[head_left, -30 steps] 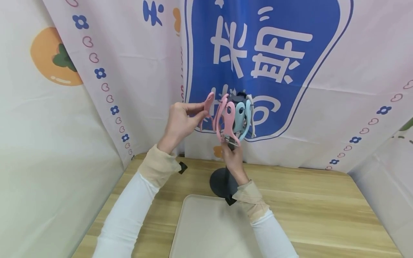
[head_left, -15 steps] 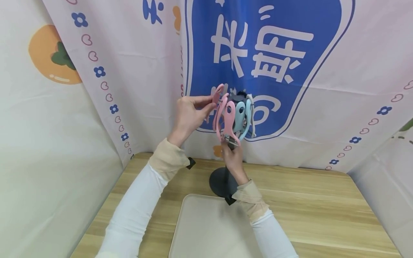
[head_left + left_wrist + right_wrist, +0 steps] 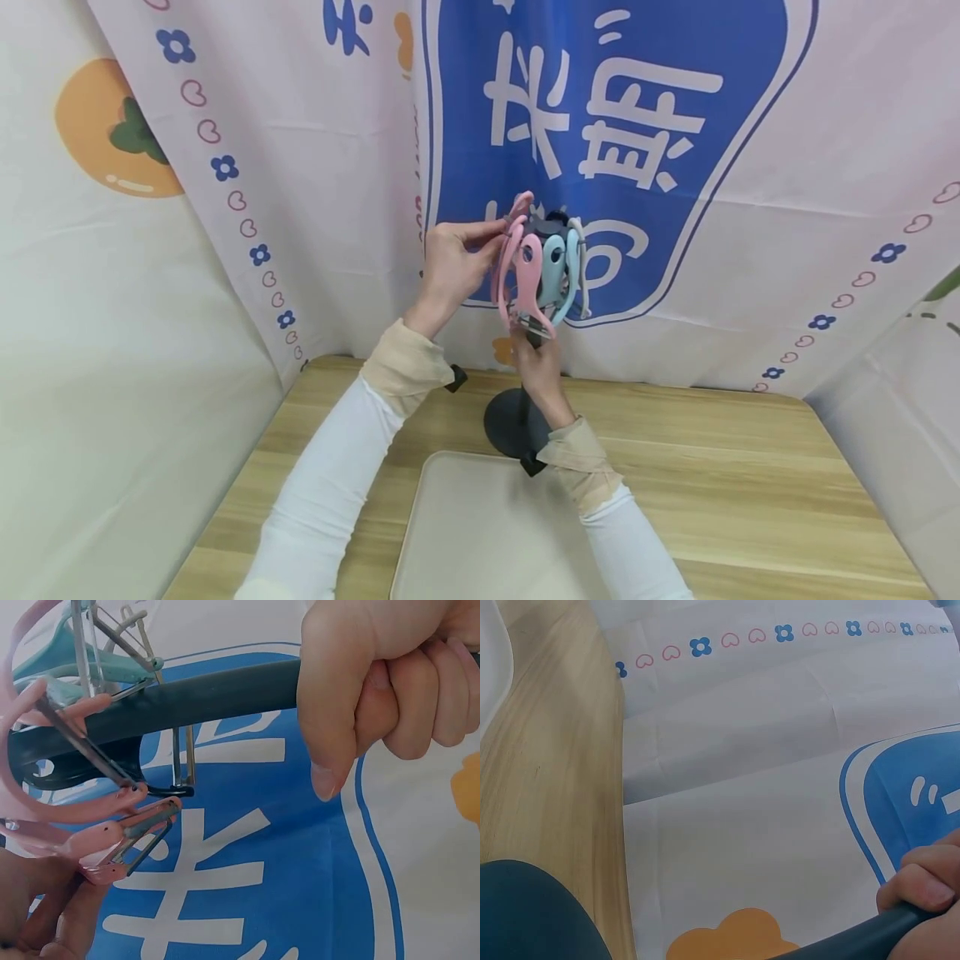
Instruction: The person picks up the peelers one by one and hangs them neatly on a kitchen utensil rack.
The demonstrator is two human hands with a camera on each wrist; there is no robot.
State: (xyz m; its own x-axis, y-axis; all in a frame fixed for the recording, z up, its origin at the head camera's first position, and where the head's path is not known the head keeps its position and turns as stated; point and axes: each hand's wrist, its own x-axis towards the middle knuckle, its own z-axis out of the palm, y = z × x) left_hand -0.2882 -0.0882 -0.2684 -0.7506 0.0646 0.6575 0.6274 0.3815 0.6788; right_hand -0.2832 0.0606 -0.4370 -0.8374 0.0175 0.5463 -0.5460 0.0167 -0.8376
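Several Y-shaped peelers hang around the dark top (image 3: 553, 223) of a stand, among them a front pink peeler (image 3: 528, 271) and a teal peeler (image 3: 552, 267). My left hand (image 3: 456, 265) pinches another pink peeler (image 3: 522, 202) by its handle, at the left side of the stand's top. In the left wrist view its forked end and metal blade (image 3: 146, 821) show close to the hanging ones. Whether it sits on a hook is hidden. Below the peelers, my right hand (image 3: 542, 367) grips the dark pole (image 3: 217, 694) with curled fingers.
The stand's round black base (image 3: 504, 425) rests on a wooden table (image 3: 735, 467) near its back edge. In front lies a beige tray (image 3: 457, 525). Behind the stand hangs a printed curtain (image 3: 360, 183) with a blue panel.
My left hand has moved right with the pink peeler, bringing it from beside the stand up against the hanging peelers. My right hand stays on the pole.
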